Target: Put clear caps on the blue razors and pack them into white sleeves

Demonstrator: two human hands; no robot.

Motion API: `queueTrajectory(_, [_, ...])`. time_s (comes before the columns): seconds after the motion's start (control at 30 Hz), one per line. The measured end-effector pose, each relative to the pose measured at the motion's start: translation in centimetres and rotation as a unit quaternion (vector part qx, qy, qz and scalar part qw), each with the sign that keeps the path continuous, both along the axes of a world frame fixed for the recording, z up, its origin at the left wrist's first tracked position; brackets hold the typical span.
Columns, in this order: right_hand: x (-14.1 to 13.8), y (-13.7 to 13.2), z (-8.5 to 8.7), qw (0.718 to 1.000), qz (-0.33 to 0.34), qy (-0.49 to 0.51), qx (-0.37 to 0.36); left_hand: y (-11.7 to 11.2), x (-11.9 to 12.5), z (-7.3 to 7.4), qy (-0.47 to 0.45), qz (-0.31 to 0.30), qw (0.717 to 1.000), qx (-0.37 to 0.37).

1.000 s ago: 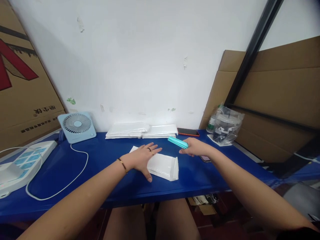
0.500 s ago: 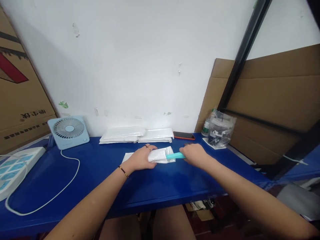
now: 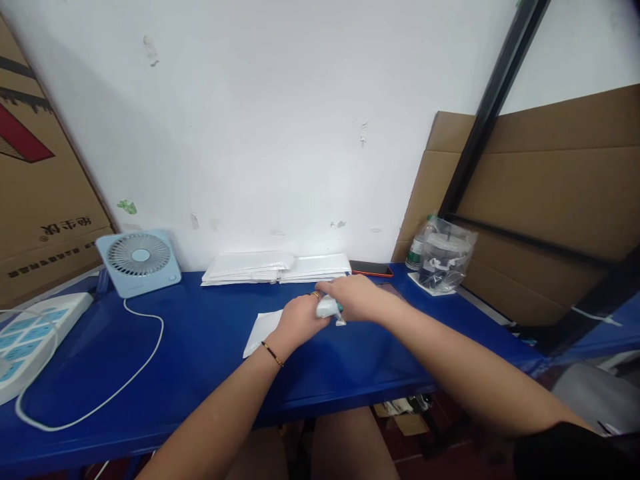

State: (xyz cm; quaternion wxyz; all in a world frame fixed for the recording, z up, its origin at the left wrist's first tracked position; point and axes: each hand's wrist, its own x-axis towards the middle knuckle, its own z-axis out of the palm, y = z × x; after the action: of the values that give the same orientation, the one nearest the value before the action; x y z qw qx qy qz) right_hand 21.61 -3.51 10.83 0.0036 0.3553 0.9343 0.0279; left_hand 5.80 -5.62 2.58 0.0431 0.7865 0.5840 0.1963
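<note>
My left hand (image 3: 303, 317) is closed around a white padded mailer (image 3: 263, 333), whose flat end sticks out to the left over the blue table. Its other end (image 3: 327, 307) is bunched up between my two hands. My right hand (image 3: 353, 298) presses close against the left, fingers closed at the mailer's mouth. Only a small bit of a turquoise strip (image 3: 341, 307) shows by the right fingers; the rest of it is hidden by the hand and the mailer.
Stacks of white mailers (image 3: 250, 268) lie along the wall, beside a red-edged phone (image 3: 371, 269). A blue fan (image 3: 141, 262) and a power strip (image 3: 45, 340) are at left, with a white cable (image 3: 150, 357). At right stand a bottle (image 3: 415, 252) and a plastic-bagged cup (image 3: 445, 260).
My right hand has moved left, right up against my left hand. The turquoise strip, earlier showing between the hands, is now mostly hidden. More of the mailer's left end shows.
</note>
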Motion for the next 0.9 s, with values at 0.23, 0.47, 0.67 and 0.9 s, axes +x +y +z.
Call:
queueTrajectory(0.23, [0.1,0.6,-1.4,0.886,0.033,0.444,-0.131,0.3,-0.7,0.8,-0.109,-0.002,0.994,0.028])
queueTrajectory(0.47, [-2.5,1.5,-8.6,0.814,-0.102,0.544,-0.174,0.3,-1.7,-0.5,0.013,0.013,1.000,0.005])
queueTrajectory(0.67, [-1.2,1.7,-12.0,0.751,-0.164,0.537,-0.348,-0.1,-3.9,-1.8,0.041,-0.034,0.998,-0.041])
queueTrajectory(0.9, [-0.6,1.8,-11.4,0.596,-0.154,0.688,-0.383,-2.9,-11.3,-2.4,-0.218,0.206,0.953,0.030])
